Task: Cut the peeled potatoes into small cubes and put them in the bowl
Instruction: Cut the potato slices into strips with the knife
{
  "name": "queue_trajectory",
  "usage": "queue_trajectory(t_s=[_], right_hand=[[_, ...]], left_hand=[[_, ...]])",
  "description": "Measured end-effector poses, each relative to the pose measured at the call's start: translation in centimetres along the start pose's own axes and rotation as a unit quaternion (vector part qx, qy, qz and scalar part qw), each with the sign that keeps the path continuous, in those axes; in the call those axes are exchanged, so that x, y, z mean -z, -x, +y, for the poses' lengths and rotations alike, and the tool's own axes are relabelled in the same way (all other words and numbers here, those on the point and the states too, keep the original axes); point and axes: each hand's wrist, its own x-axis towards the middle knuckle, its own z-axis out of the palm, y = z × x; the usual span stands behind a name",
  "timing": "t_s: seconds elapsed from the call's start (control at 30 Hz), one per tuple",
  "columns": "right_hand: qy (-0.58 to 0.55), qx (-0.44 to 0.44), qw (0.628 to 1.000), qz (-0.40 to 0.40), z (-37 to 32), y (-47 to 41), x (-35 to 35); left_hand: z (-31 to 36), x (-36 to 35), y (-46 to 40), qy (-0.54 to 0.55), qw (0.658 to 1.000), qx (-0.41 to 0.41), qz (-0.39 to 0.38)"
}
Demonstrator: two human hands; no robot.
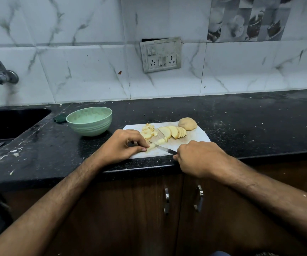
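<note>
On the black desk (222,115), white cutting board (195,137) overhanging the front edge slightly, so could slide or tip under knife pressure; green bowl (89,121) just beside it, no cubes visible inside. Whole peeled potato (187,123), fanned slices (173,132) and cube pile (149,131) waiting on the board. Left hand (121,145) grip pinching the potato strip (151,146), fingertips touching the knife (162,148) blade clenched in the right hand (200,157): risks a nick.

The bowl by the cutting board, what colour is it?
Pale green bowl, seen best in the head view.
</note>
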Motion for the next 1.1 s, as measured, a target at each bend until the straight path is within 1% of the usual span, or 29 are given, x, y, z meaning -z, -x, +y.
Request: queue_trajectory(t_s=[0.2,0.33,0.67,0.83,0.9,1.0,1.1], right_hand=[[-0.003,0.007,1.0,0.025,0.0,0.5,1.0],[-0.018,0.013,1.0,-0.001,-0.5,0.2,0.3],[-0.023,0.008,0.999,-0.023,-0.9,0.1,-0.2],[-0.033,0.006,0.999,-0.004,-0.1,0.4,0.7],[-0.028,0.011,1.0,0.004,-0.2,0.5,0.9],[-0.032,0.02,0.999,-0.009,-0.7,0.4,0.3],[-0.044,0.026,0.999,-0.015,-0.9,0.1,-0.8]], left_hand=[[0.1,0.0,0.0,0.003,1.0,0.002,0.006],[0.1,0.1,0.0,0.003,1.0,0.005,0.003],[0.4,0.2,0.0,-0.005,1.0,0.001,0.002],[0.6,0.3,0.0,0.001,1.0,0.015,0.017],[0.7,0.3,-0.1,-0.013,0.999,0.012,0.032],[0.5,0.2,-0.2,-0.065,0.996,0.002,0.06],[-0.1,0.1,-0.1,-0.093,0.994,0.004,0.058]])
